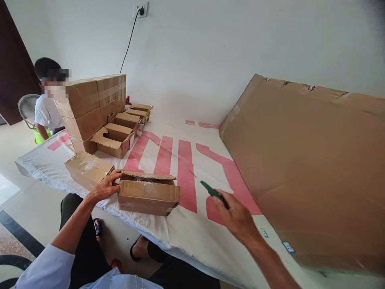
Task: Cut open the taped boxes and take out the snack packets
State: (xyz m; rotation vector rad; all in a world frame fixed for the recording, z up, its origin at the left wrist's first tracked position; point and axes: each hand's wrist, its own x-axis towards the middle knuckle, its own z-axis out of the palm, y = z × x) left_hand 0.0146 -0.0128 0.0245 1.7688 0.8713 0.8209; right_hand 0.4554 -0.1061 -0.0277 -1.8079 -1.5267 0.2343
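My right hand [237, 214] is wrapped round a green utility knife [215, 194], held over the cloth with its thin tip pointing away to the left. My left hand [106, 186] grips the left end of a small brown cardboard box [148, 197] near the table's front edge. Clear tape shows on this box, and its top flap is partly raised; the contents are hard to make out. Just behind my left hand lies another cardboard box [88, 168], closed and taped across the top.
Stacked closed boxes [86, 96] stand at the back left, beside several open boxes [114, 138]. A large cardboard sheet [303, 168] occupies the right side. White cloth with red markings [186, 172] covers the table. Another person [46, 106] sits beyond the left end.
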